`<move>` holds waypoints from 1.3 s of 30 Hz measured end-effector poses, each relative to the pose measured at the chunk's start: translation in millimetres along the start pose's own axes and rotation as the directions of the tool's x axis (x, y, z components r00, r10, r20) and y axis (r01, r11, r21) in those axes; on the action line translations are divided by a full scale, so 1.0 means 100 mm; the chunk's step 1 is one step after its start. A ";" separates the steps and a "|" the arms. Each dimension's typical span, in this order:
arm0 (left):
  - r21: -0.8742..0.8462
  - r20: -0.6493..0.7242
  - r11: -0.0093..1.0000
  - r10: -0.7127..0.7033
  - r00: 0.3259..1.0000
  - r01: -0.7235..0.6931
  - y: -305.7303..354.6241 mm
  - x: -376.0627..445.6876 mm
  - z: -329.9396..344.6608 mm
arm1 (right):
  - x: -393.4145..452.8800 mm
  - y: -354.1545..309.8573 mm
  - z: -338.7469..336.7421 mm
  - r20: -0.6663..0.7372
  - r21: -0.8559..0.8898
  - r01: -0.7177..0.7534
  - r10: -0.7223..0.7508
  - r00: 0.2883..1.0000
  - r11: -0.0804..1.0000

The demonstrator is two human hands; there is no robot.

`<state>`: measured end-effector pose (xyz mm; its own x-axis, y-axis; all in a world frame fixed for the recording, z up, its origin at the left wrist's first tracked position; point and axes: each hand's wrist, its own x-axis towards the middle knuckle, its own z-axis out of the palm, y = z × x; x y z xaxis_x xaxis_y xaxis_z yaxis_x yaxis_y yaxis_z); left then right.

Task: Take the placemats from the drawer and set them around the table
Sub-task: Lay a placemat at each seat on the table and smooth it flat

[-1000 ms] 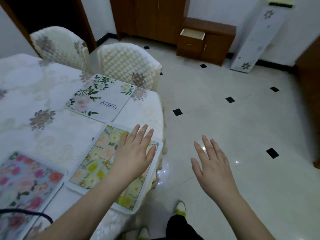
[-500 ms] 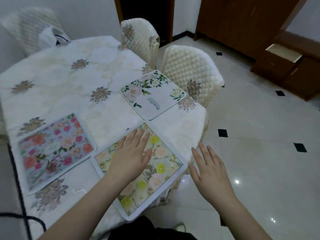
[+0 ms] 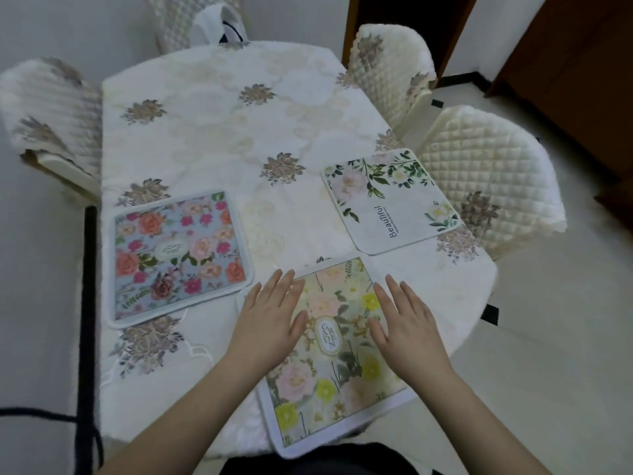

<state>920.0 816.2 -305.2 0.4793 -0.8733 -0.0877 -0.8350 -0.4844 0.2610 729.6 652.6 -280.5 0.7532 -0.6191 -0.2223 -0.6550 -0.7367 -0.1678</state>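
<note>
Three floral placemats lie on the table, which is covered with a white flowered cloth. A yellow-green mat sits at the near edge, overhanging it slightly. My left hand rests flat on its left side, my right hand flat on its right side, fingers spread, gripping nothing. A blue mat with red and pink roses lies to the left. A white mat printed "Beautiful" lies at the right edge.
Quilted cream chairs stand around the table: two on the right, one on the left, one at the far end with a white bag on it. A black cable runs along the left. Wooden cabinet at top right.
The view has swung left from the floor and the open drawer to face the table. My right hand has come from beside the table onto the yellow-green mat; my left stays on it.
</note>
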 end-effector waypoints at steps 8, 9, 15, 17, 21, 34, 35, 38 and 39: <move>0.004 -0.005 0.993 -0.120 0.993 0.120 -0.13 -0.10 0.23 | 0.35 -0.10 0.21 0.098 -0.027 0.107 -0.104 0.990 0.994; 0.015 -0.004 0.990 -0.138 0.990 0.138 -0.13 -0.11 0.25 | 0.38 -0.09 0.23 0.108 -0.032 0.127 -0.123 0.987 0.991; 0.036 0.002 0.962 -0.270 0.963 0.270 -0.05 -0.24 0.42 | 0.59 0.08 0.36 0.155 -0.060 0.264 -0.252 0.955 0.963; 0.035 0.006 0.947 -0.321 0.947 0.320 0.03 -0.30 0.48 | 0.62 0.15 0.37 0.145 -0.064 0.313 -0.301 0.942 0.948; 0.033 0.037 0.904 -0.427 0.903 0.426 0.18 -0.41 0.66 | 0.64 0.32 0.43 0.155 -0.075 0.406 -0.391 0.907 0.911; 0.061 0.036 0.888 -0.458 0.888 0.456 0.42 -0.65 0.84 | 0.53 0.68 0.53 0.184 -0.095 0.473 -0.452 0.873 0.876; 0.057 0.029 0.883 -0.468 0.883 0.466 0.40 -0.66 0.85 | 0.53 0.69 0.53 0.172 -0.100 0.462 -0.442 0.880 0.881; 0.041 0.050 0.860 -0.510 0.859 0.508 0.32 -0.70 0.88 | 0.56 0.72 0.57 0.151 -0.134 0.395 -0.375 0.915 0.909; 0.045 0.087 0.843 -0.537 0.839 0.535 0.29 -0.71 0.90 | 0.57 0.74 0.60 0.159 -0.151 0.367 -0.344 0.925 0.918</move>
<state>837.2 859.2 -377.9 0.8272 -0.4769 -0.2971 -0.4596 -0.8785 0.1304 720.7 579.6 -363.4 0.9129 -0.2760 -0.3007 -0.3155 -0.9446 -0.0907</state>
